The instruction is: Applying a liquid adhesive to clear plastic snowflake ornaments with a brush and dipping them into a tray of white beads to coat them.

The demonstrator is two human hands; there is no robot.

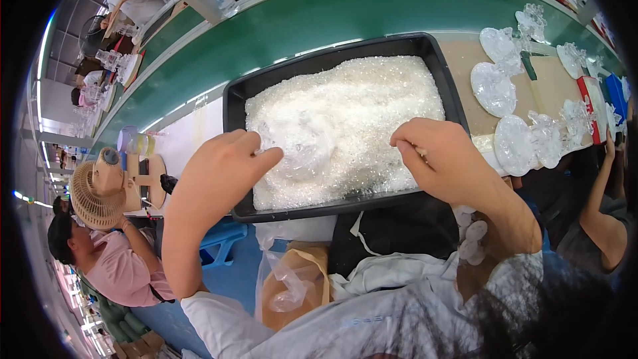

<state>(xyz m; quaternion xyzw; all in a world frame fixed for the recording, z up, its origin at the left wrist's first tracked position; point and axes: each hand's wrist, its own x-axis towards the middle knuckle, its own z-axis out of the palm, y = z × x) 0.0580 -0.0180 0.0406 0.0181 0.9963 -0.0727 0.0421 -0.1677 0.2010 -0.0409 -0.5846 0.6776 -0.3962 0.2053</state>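
A black rectangular tray (452, 90) holds a thick bed of white, glittering granules (372, 113). Partly sunk in its left half lies a clear, round plastic-looking piece (302, 149), dusted with the same granules. My left hand (222, 166) hangs over the tray's left rim, fingers curled and thumb pointing at the edge of the clear piece. Whether its fingertips grip anything is hidden. Over the right side of the granules, my right hand (442, 159) is closed with thumb and fingers drawn together. What sits between them, if anything, is too small to make out.
Clear disc-shaped ornaments (495, 90) stand on brown board at the right. A green conveyor belt (359, 16) curves behind the tray. To the left are a beige fan (100, 189) and a person in pink (126, 262). A plastic-lined bag (296, 286) sits below the tray.
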